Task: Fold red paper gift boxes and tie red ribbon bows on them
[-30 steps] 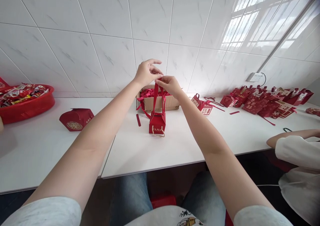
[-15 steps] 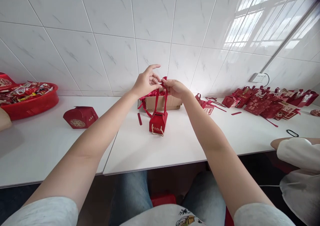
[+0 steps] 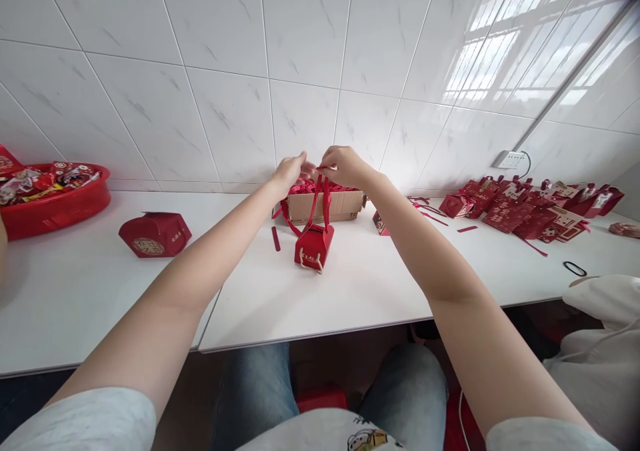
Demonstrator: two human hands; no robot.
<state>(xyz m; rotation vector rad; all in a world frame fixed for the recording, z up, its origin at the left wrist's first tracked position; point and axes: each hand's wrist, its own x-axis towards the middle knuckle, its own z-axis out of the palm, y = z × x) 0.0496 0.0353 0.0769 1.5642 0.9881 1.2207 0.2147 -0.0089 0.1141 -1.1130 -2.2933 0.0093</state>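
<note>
Far middle of the table (image 3: 260, 304), right hand (image 3: 345, 162) pinched red ribbon (image 3: 327, 208) above small box (image 3: 311, 243); left hand (image 3: 292, 172) part-curled, hold unclear. Likely ribbon-handling step; next move needed steady pinch.

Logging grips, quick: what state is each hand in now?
Left hand: beside the red ribbon; whether it grips it cannot be told.
Right hand: closed, pinching the red ribbon above the small box.
</note>
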